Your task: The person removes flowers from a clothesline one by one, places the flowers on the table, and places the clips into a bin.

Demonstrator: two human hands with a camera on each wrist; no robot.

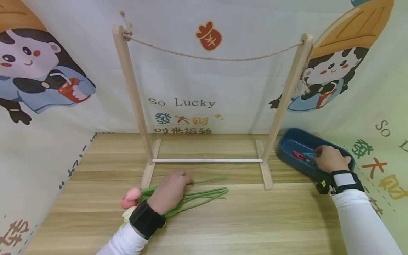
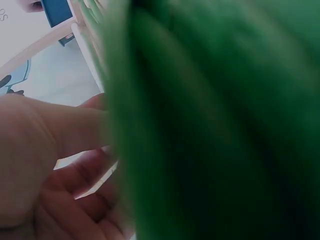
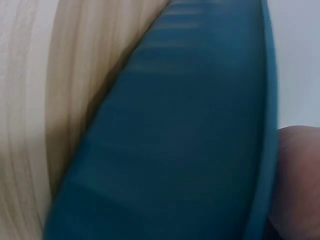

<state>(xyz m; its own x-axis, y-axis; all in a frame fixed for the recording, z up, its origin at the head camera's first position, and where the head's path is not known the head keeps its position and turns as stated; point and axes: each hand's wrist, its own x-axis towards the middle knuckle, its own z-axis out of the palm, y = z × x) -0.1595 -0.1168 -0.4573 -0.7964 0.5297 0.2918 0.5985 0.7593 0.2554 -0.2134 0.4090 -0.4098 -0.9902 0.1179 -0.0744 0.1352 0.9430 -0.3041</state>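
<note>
In the head view, artificial tulips lie on the table with pink heads [image 1: 131, 197], a pale head [image 1: 128, 214] and green stems [image 1: 204, 194]. My left hand [image 1: 169, 193] reaches over them, its fingers curled and pinching one stem that lies apart from the others. Green leaves [image 2: 210, 125] fill much of the left wrist view and hide the fingertips. My right hand [image 1: 331, 158] dips into a blue tray [image 1: 291, 136], fingertips at a blue clothespin [image 1: 310, 154], which they seem to pinch. Beside it lies a red clothespin [image 1: 298, 155]. The tray's wall hides most of that hand in the right wrist view.
Between the hands stands a wooden frame, with a left post [image 1: 132, 88], a right post [image 1: 287, 95] and a white crossbar [image 1: 207, 160] low down. A thin rope [image 1: 216, 58] sags between the post tops. Printed cloth [image 1: 229, 88] hangs behind the table.
</note>
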